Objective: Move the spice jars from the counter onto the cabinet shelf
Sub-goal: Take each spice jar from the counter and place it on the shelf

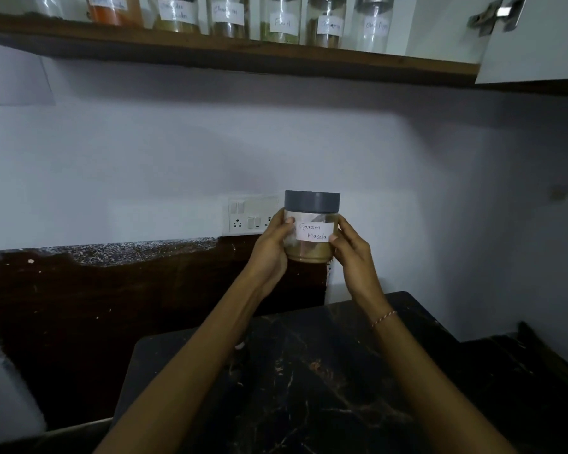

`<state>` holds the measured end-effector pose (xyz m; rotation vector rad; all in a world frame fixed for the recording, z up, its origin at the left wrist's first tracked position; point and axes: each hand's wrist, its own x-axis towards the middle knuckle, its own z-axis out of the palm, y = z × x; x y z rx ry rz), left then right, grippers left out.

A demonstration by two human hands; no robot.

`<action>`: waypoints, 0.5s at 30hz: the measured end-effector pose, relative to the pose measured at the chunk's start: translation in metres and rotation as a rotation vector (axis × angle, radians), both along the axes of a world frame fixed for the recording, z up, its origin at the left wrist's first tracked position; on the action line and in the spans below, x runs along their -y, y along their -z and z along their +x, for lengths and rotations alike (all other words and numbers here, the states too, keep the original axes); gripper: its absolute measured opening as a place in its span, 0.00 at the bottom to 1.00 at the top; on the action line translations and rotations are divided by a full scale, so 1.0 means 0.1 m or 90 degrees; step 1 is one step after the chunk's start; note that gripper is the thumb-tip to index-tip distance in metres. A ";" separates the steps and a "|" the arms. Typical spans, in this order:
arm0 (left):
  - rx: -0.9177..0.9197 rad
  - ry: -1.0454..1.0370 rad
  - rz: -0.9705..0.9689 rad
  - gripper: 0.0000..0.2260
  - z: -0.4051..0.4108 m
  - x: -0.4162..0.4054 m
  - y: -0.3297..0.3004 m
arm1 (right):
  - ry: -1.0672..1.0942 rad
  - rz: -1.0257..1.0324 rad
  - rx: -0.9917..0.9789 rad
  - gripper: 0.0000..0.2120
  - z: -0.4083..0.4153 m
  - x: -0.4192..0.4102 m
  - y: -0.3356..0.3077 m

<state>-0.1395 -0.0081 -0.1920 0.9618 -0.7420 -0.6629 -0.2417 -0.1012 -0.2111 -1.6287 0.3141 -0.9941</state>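
Here the Garam Masala jar (311, 227) is held upright in mid-air, clear of the dark marbled desk (309, 371) and in front of the wall socket plate (243, 217). A two-handed grip is applied: the left hand (271, 249) is curled round the jar's left side and the right hand (350, 249) round its right, with both thumbs laid on the front beside the white label. The grey lid (312, 201) is left uncovered, and the jar's long axis is kept vertical.

The cabinet shelf (230, 57) lies well above the grip and a little to the left, so the coming move is judged to be almost a straight lift. A row of labelled jars (282, 24) is already stood along the shelf, close together; no gap between them can be made out, and the far right end beside the cabinet door (538, 37) appears narrow. The dark front edge of the shelf overhangs the path and would have to be cleared by the lid before the jar is pushed inward. Between the hands and the shelf only bare wall is seen, so open room for the rise is ample. Neither hand is clearly nearer.
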 end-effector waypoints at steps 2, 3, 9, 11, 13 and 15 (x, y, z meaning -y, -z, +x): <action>0.035 -0.008 0.012 0.15 -0.03 0.09 -0.09 | -0.012 -0.006 0.017 0.20 -0.03 0.08 -0.07; 0.058 -0.015 0.022 0.15 -0.05 0.15 -0.14 | -0.017 -0.014 0.025 0.20 -0.05 0.13 -0.12; 0.153 -0.172 0.099 0.21 -0.19 0.57 -0.47 | -0.031 -0.007 0.058 0.21 -0.17 0.54 -0.37; 0.156 -0.265 0.085 0.20 -0.25 0.74 -0.63 | -0.021 -0.027 0.070 0.24 -0.21 0.71 -0.52; 0.190 -0.333 0.061 0.17 -0.31 0.93 -0.83 | -0.011 -0.046 0.093 0.26 -0.25 0.91 -0.73; 0.239 -0.342 0.020 0.14 -0.39 1.12 -1.11 | -0.011 -0.076 0.127 0.26 -0.28 1.12 -1.00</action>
